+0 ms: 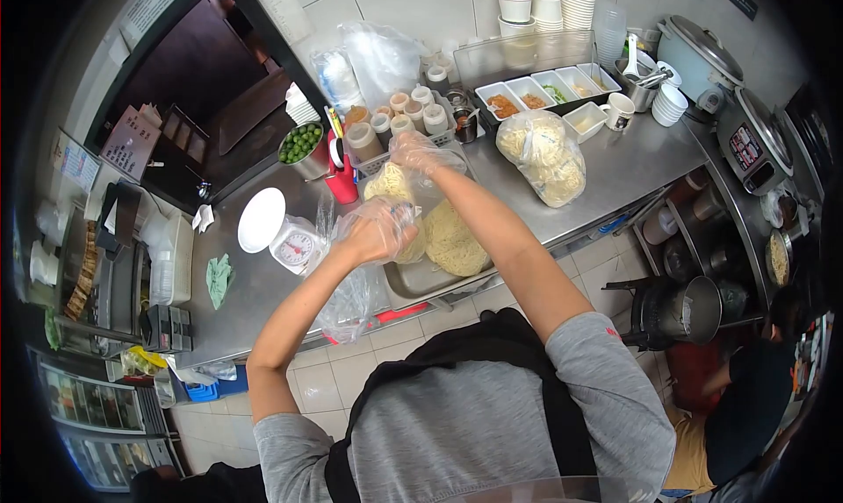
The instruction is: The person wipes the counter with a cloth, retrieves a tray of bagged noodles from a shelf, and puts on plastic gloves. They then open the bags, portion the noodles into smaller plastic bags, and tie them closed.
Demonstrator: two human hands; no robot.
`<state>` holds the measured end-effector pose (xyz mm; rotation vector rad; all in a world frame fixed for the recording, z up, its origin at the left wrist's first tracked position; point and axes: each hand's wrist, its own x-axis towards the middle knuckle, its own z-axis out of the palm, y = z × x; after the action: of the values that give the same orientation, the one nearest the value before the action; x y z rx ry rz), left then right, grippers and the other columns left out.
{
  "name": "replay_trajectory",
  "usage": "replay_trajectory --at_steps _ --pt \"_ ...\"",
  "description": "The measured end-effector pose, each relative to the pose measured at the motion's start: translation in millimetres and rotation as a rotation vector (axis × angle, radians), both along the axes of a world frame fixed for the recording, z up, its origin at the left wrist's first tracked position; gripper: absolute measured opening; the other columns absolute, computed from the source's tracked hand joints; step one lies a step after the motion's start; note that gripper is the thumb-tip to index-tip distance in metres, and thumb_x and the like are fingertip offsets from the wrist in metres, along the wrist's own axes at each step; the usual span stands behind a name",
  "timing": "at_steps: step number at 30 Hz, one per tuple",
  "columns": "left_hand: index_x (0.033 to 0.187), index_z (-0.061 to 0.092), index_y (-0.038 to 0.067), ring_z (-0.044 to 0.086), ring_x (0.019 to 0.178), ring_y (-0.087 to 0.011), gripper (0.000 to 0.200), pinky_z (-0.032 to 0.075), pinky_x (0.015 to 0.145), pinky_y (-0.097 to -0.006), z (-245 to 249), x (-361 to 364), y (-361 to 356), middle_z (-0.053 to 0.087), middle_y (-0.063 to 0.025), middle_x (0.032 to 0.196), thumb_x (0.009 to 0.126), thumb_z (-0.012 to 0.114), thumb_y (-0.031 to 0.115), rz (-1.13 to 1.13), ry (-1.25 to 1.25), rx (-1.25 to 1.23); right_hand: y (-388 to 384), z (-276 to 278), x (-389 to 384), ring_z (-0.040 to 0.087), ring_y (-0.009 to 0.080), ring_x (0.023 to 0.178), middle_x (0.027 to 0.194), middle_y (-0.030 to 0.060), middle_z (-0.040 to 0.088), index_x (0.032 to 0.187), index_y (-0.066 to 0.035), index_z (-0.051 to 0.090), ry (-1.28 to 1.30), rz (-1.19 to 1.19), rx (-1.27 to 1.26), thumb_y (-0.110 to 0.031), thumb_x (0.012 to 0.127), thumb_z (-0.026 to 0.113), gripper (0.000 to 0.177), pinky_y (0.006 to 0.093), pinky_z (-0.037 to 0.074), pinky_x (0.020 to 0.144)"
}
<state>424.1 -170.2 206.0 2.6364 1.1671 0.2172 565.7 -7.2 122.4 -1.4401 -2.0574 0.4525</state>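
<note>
- Left hand, in a clear glove, is holding its grip closed on a clear bag, which is hanging past the desk edge.
- Right hand, also gloved, is holding its grip closed on the bag's upper plastic, just above the left hand.
- Noodles are sitting in the plastic between both hands.
- Tray under the hands is holding more noodles.
- Scale is standing just left of the tray.
- Full sack is resting to the right.
- Co-worker is crouching far right.

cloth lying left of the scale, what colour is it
Pale green; the cloth shows best in the head view.
</note>
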Motion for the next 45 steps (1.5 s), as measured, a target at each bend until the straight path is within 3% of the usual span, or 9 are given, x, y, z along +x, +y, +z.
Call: replay_trajectory --at_steps 3,18,24,30,33,36,37,40,45 --pt "0.103 0.057 0.001 0.048 0.097 -0.0398 0.042 0.039 0.086 -0.0452 -1.9 -0.7 -3.5 0.052 -0.0222 0.107 0.077 0.055 0.034 0.023 0.009 -0.029 -0.9 -0.2 1.8 0.062 0.0324 0.086 0.088 0.0195 0.064 0.085 -0.004 0.067 0.040 -0.013 -0.027 -0.028 0.064 0.063 0.031 0.0395 0.048 0.077" --pt "0.081 0.058 0.003 0.054 0.075 -0.0385 0.026 0.044 0.070 -0.0458 -8.3 -5.3 -36.8 0.057 -0.0200 0.079 0.070 0.058 0.026 -0.085 -0.172 0.215 -5.1 -8.3 10.5 0.061 0.0328 0.080 0.081 0.0193 0.063 0.075 -0.006 0.067 0.035 -0.034 -0.083 -0.023 0.073 0.059 0.020 0.0405 0.047 0.072" --pt "0.095 0.060 0.005 0.048 0.094 -0.0346 0.034 0.040 0.085 -0.0405 -38.3 -27.3 -9.4 0.057 -0.0161 0.095 0.071 0.060 0.029 0.015 0.356 0.062 -11.3 29.5 32.9 0.060 0.0317 0.087 0.088 0.0185 0.062 0.088 -0.006 0.065 0.119 0.068 0.119 -0.021 0.077 0.055 0.021 0.0379 0.045 0.077" --pt "0.096 0.059 0.003 0.055 0.087 -0.0312 0.026 0.043 0.082 -0.0395 -134.1 -51.3 31.3 0.059 -0.0155 0.088 0.077 0.055 0.021 0.122 -0.092 0.464 -21.1 16.4 25.6 0.058 0.0335 0.088 0.088 0.0198 0.061 0.093 -0.003 0.063 0.126 0.132 0.235 -0.020 0.080 0.053 0.024 0.0393 0.044 0.077" --pt "0.096 0.059 0.003 0.055 0.091 -0.0279 0.024 0.043 0.083 -0.0374 -182.0 -69.4 51.4 0.060 -0.0149 0.092 0.085 0.048 0.022 0.221 -0.422 0.124 -28.4 23.5 26.9 0.059 0.0323 0.086 0.086 0.0202 0.062 0.091 0.000 0.063 0.161 0.170 0.110 -0.020 0.079 0.055 0.025 0.0379 0.045 0.076" --pt "0.100 0.059 0.004 0.057 0.092 -0.0254 0.029 0.043 0.083 -0.0352 -197.7 -81.9 75.2 0.061 -0.0146 0.095 0.091 0.041 0.025 0.321 -1.363 -0.703 -30.6 27.1 26.3 0.061 0.0310 0.084 0.086 0.0198 0.063 0.091 0.000 0.064 0.215 0.130 -0.107 -0.021 0.077 0.057 0.026 0.0362 0.045 0.075" --pt "0.104 0.059 0.002 0.058 0.090 -0.0265 0.036 0.043 0.083 -0.0341 -163.4 -55.4 55.7 0.062 -0.0152 0.094 0.091 0.043 0.032 0.409 -1.175 -0.229 -28.6 26.2 25.2 0.061 0.0307 0.084 0.087 0.0195 0.063 0.092 -0.001 0.064 0.229 0.113 -0.183 -0.021 0.076 0.057 0.027 0.0357 0.045 0.075" --pt "0.106 0.058 0.001 0.059 0.089 -0.0298 0.041 0.044 0.082 -0.0350 -122.0 -12.0 59.8 0.063 -0.0169 0.094 0.088 0.048 0.037 0.707 -0.786 0.164 -17.2 21.9 20.3 0.061 0.0299 0.086 0.090 0.0188 0.064 0.091 -0.002 0.065 0.061 0.112 -0.154 -0.023 0.075 0.057 0.027 0.0361 0.045 0.077" --pt "0.102 0.060 -0.001 0.058 0.087 -0.0290 0.047 0.043 0.078 -0.0355 -101.5 3.8 90.3 0.062 -0.0183 0.092 0.084 0.054 0.042 0.483 -0.747 -0.034 -6.2 23.3 18.8 0.061 0.0285 0.083 0.087 0.0154 0.063 0.085 -0.004 0.066 -0.194 0.224 0.068 -0.022 0.076 0.055 0.023 0.0371 0.047 0.076"
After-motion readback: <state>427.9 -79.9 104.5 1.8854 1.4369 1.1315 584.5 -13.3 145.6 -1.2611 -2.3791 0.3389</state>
